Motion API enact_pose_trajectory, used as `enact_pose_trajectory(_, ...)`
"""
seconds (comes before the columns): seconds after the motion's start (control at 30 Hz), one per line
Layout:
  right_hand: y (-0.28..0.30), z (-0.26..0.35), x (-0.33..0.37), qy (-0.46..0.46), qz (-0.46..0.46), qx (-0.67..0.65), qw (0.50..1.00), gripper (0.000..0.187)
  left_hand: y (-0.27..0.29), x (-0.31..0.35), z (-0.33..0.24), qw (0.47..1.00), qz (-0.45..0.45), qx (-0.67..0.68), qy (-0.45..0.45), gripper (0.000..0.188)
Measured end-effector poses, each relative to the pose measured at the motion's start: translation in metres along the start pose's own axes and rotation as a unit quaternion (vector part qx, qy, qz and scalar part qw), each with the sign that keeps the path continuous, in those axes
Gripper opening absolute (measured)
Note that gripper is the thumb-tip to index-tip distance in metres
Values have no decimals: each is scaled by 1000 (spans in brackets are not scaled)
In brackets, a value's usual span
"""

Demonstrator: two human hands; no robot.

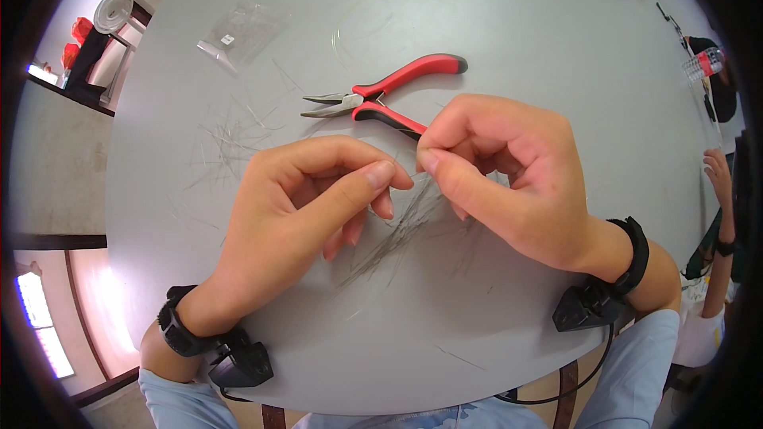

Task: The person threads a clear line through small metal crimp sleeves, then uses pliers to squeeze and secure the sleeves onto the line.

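My left hand is closed in a pinch, thumb against fingertip. Close beside it, my right hand also pinches with thumb and forefinger. Anything between the fingertips is too fine to make out. Under and between the hands lies a loose bundle of thin grey wire pieces on the table. Just beyond sits a pair of pliers with slim jaws and red and black handles. The jaws point left, slightly apart, and my right hand hides the end of the near handle.
More thin wire pieces are scattered at the left of the grey table. A clear plastic bag and a curved pale wire lie farther back. Plastic bottles and another person's arm are at the right edge.
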State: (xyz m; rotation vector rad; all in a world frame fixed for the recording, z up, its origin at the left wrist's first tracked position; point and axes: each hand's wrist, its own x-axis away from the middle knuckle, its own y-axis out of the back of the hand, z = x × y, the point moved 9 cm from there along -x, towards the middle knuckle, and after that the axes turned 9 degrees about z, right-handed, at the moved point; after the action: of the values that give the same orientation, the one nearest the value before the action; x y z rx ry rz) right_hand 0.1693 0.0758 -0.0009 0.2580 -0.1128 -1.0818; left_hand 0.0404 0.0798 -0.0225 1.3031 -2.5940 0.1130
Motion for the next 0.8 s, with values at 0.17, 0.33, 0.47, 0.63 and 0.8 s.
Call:
enact_pose_trajectory(0.17, -1, 0, 0, 6, 4, 1, 1000, 6, 0, 0, -1, 1000, -2, -6, 4, 20)
enact_pose_trajectory(0.33, -2, 0, -1, 15, 9, -5, 1000, 6, 0, 0, 1, 1000, 1, -5, 6, 19)
enact_pose_trajectory(0.47, -4, 0, -2, 19, 16, -19, 1000, 7, 1, 0, 0, 1000, 1, -8, 10, 19)
enact_pose_trajectory(0.63, -6, 0, -3, 2, 31, -9, 999, 7, -1, 0, -1, 1000, 21, -7, 6, 17)
enact_pose_trajectory(0.8, -6, 4, -3, 43, 18, -4, 999, 6, -1, 3, -13, 997, 4, -43, -58, 14)
